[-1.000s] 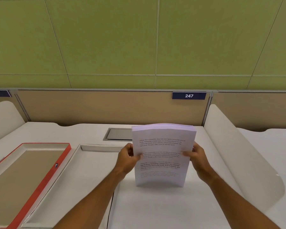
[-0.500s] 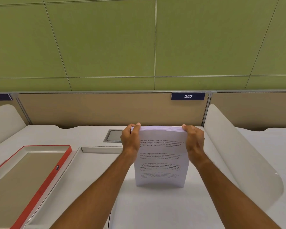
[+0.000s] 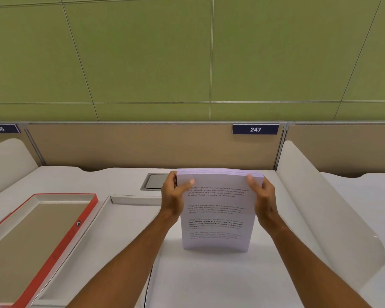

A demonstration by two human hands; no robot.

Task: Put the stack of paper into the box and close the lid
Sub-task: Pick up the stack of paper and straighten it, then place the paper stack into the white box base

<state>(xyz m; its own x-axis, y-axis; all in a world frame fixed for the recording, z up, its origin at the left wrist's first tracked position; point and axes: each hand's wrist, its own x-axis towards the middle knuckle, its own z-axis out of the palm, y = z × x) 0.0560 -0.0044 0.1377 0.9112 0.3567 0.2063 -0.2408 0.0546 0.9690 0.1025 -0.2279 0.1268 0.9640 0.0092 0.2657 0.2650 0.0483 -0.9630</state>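
A thick stack of printed white paper (image 3: 216, 218) stands upright on its bottom edge on the white desk (image 3: 220, 281). My left hand (image 3: 173, 196) grips its upper left side, thumb on the front page. My right hand (image 3: 262, 198) grips its upper right side the same way. An open white box (image 3: 93, 236) lies flat to the left of the stack, its inside bare. Further left lies the red-edged lid (image 3: 60, 245), upside down with a tan inside.
A grey cable hatch (image 3: 156, 182) is set in the desk behind my left hand. Curved white dividers stand at the right (image 3: 325, 207) and far left (image 3: 5, 161). A tan partition with number plates 246 and 247 closes the back.
My hands slid from the stack's middle sides up to its top edge, then settled just below the top corners with thumbs on the front. The stack stays upright on the desk.
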